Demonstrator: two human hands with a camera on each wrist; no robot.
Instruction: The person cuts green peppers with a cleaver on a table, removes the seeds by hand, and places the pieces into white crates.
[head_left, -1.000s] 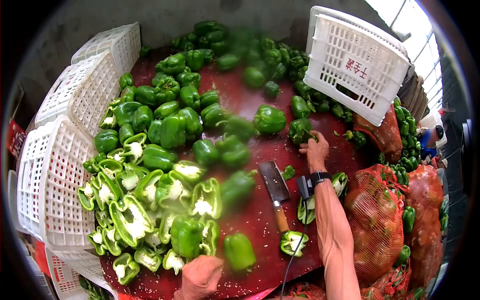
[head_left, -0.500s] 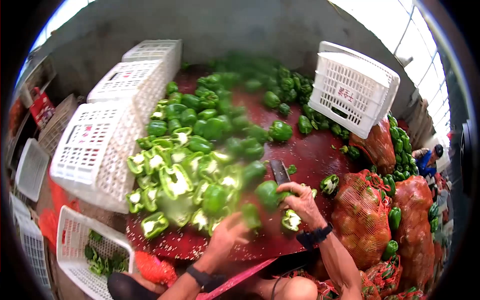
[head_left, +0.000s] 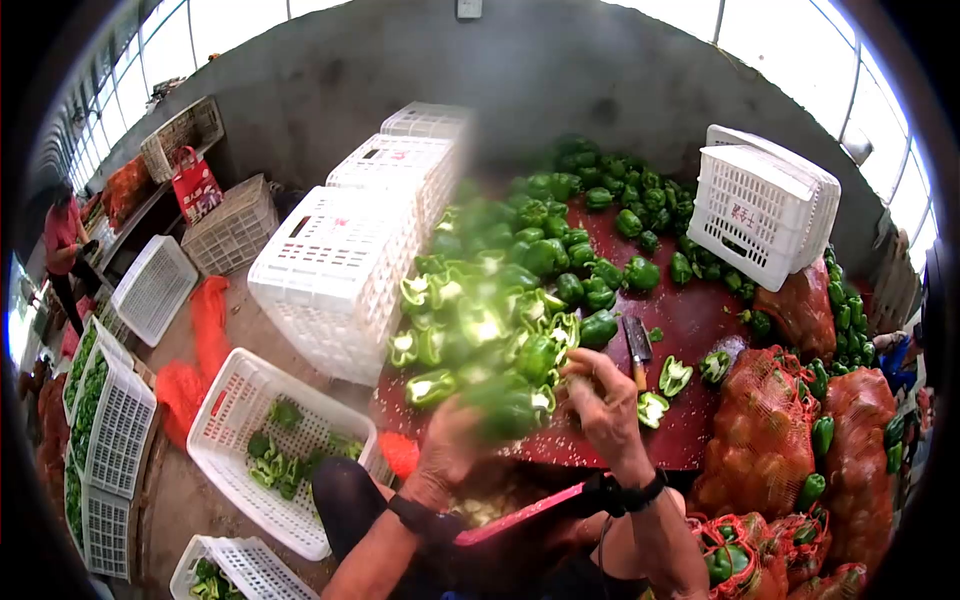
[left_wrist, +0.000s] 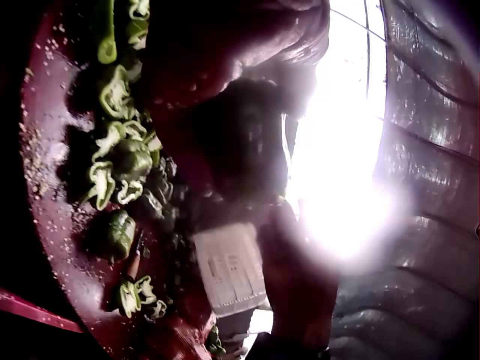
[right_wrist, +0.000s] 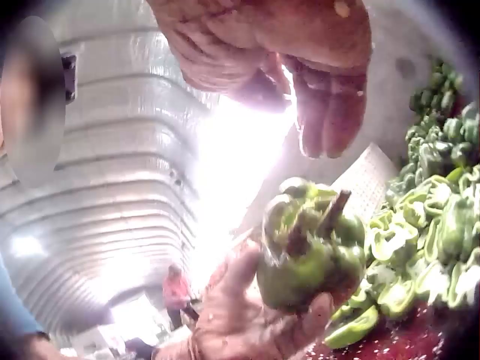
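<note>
My left hand (head_left: 447, 455) grips a whole green bell pepper (right_wrist: 311, 255), its stem end up in the right wrist view; the pepper blurs in the head view. Facing it, my right hand (head_left: 605, 410) has loosely bent fingers with nothing visible between them. In the right wrist view those fingers (right_wrist: 330, 112) hang above the pepper, apart from it. Just beyond my right hand, a cleaver with a wooden handle (head_left: 640, 375) lies on the red table (head_left: 690, 310). Cut pepper halves (head_left: 675, 377) lie beside it. The left wrist view is mostly dark.
Halved and whole peppers (head_left: 545, 258) are heaped on the table's left and back. White crates (head_left: 330, 250) are stacked left of it, another crate (head_left: 765, 215) at the back right. Mesh sacks (head_left: 760, 430) line the right edge. A crate with green trimmings (head_left: 280, 440) stands lower left.
My right hand reached to a pepper at the right, carried one back, and is now without it. My left hand, earlier without a pepper, now grips one. The head view has swung left and up.
</note>
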